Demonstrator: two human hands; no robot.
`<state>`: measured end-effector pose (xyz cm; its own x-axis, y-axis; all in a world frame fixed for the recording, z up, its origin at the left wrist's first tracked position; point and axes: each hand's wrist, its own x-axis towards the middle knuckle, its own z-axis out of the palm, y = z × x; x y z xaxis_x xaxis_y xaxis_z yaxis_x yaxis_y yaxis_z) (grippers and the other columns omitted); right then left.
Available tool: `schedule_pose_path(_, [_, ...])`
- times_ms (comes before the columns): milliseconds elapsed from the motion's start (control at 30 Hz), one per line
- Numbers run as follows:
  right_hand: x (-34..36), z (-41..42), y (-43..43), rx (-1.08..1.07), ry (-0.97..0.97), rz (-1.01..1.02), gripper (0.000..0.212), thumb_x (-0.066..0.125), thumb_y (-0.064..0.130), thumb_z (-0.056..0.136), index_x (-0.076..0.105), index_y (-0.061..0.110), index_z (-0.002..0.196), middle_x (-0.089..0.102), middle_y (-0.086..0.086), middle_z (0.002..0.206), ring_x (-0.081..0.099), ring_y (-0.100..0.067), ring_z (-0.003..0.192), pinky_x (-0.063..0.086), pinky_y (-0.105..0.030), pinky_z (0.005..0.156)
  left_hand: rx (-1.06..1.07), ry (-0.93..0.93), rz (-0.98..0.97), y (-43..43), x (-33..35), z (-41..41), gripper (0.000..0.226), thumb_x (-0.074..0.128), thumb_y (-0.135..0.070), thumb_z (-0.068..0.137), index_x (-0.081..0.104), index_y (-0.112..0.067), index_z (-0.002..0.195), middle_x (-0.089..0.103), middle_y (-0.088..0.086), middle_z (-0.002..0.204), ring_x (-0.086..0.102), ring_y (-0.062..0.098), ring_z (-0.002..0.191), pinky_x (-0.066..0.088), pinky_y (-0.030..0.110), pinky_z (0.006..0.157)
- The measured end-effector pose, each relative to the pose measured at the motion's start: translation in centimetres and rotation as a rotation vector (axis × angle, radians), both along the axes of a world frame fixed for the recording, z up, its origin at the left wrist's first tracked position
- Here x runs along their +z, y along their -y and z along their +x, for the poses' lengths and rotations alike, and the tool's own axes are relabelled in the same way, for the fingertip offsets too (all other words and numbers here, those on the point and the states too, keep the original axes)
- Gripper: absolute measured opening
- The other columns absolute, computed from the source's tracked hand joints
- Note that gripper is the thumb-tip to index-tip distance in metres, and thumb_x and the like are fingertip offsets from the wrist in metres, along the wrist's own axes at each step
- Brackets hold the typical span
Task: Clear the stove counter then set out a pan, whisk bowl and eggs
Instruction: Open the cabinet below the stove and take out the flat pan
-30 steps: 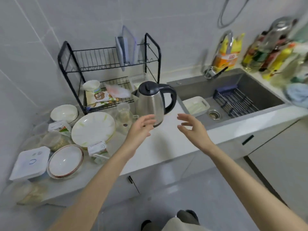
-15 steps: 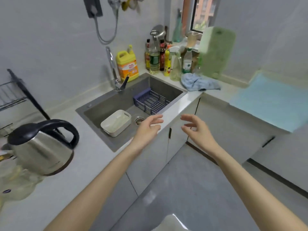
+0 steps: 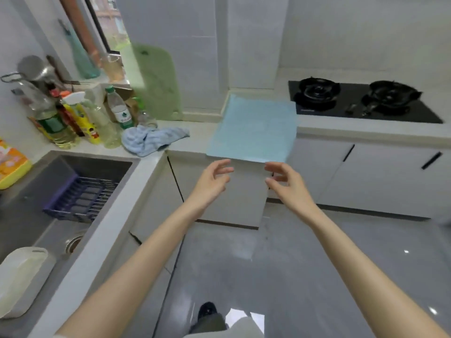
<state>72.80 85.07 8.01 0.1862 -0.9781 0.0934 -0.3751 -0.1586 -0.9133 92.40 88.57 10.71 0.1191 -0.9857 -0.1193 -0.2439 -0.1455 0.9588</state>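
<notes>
Both arms reach toward the counter (image 3: 366, 134). The left hand (image 3: 212, 181) and right hand (image 3: 286, 182) hold nothing, their fingers (image 3: 223, 164) loosely curled and spread. A pale blue sheet (image 3: 253, 128) lies flat on the counter just beside the stove (image 3: 361, 101). Its near edge sits just beyond both sets of fingertips; whether they touch it cannot be told.

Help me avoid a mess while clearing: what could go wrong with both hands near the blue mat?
The blue mat seems to overhang the counter; an uneven pull by the left hand or right hand could slide it to the floor. Swinging it leftward might knock the leaning green cutting board or the crowded bottles.
</notes>
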Motion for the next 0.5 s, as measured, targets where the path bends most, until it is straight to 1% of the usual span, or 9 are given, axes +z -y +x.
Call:
schedule_pose_path(67, [-0.2, -2.4, 1.6, -0.077, 0.007, 0.023, 0.034, 0.059, 0.008, 0.091, 0.056, 0.018, 0.124, 0.060, 0.008, 0.121, 0.057, -0.007, 0.094, 0.043, -0.002, 0.072, -0.064, -0.010, 0.009, 3.0, -0.1, -2.2, 0.042, 0.045, -0.003, 0.095, 0.050, -0.018, 0.134, 0.061, -0.005, 0.120, 0.057, 0.007, 0.100, 0.049, 0.029, 0.087])
schedule_pose_path(133, [-0.5, -4.5, 3.5, -0.145, -0.006, 0.040, 0.035, 0.058, 0.010, 0.091, 0.056, 0.017, 0.126, 0.059, 0.009, 0.123, 0.057, -0.005, 0.094, 0.043, -0.003, 0.069, -0.124, -0.015, 0.010, 6.1, -0.3, -4.2, 0.042, 0.045, -0.003, 0.095, 0.050, -0.019, 0.133, 0.061, -0.008, 0.118, 0.056, 0.006, 0.096, 0.049, 0.032, 0.091])
schedule_pose_path(233, [-0.9, -7.0, 6.8, -0.228, -0.017, 0.048, 0.036, 0.059, 0.013, 0.091, 0.055, 0.018, 0.127, 0.059, 0.010, 0.126, 0.058, -0.006, 0.096, 0.043, -0.009, 0.076, -0.202, 0.011, 0.001, 10.9, -0.9, -6.7, 0.041, 0.045, -0.005, 0.095, 0.052, -0.021, 0.132, 0.062, -0.007, 0.120, 0.057, 0.005, 0.100, 0.050, 0.033, 0.093])
schedule_pose_path(333, [-1.0, -9.3, 10.6, -0.285, -0.034, 0.056, 0.037, 0.058, 0.015, 0.092, 0.054, 0.018, 0.129, 0.058, 0.010, 0.127, 0.058, -0.007, 0.101, 0.042, -0.016, 0.080, -0.276, 0.030, 0.023, 15.8, -1.7, -9.0, 0.041, 0.047, -0.008, 0.094, 0.052, -0.023, 0.132, 0.062, -0.009, 0.122, 0.058, 0.010, 0.108, 0.049, 0.035, 0.095])
schedule_pose_path(400, [-0.8, -11.1, 13.5, -0.313, -0.059, 0.061, 0.037, 0.057, 0.015, 0.093, 0.053, 0.017, 0.130, 0.057, 0.009, 0.129, 0.057, -0.009, 0.105, 0.042, -0.019, 0.083, -0.314, 0.023, 0.037, 19.4, -1.9, -10.6, 0.041, 0.047, -0.008, 0.094, 0.051, -0.024, 0.132, 0.061, -0.009, 0.123, 0.059, 0.010, 0.106, 0.049, 0.034, 0.096])
schedule_pose_path(500, [-0.7, -14.2, 17.9, -0.350, -0.139, 0.081, 0.038, 0.056, 0.014, 0.093, 0.052, 0.019, 0.131, 0.056, 0.009, 0.130, 0.056, -0.011, 0.108, 0.040, -0.021, 0.087, -0.355, 0.002, 0.045, 24.9, -1.7, -13.5, 0.042, 0.045, -0.006, 0.094, 0.051, -0.022, 0.132, 0.061, -0.007, 0.123, 0.059, 0.007, 0.098, 0.049, 0.032, 0.095])
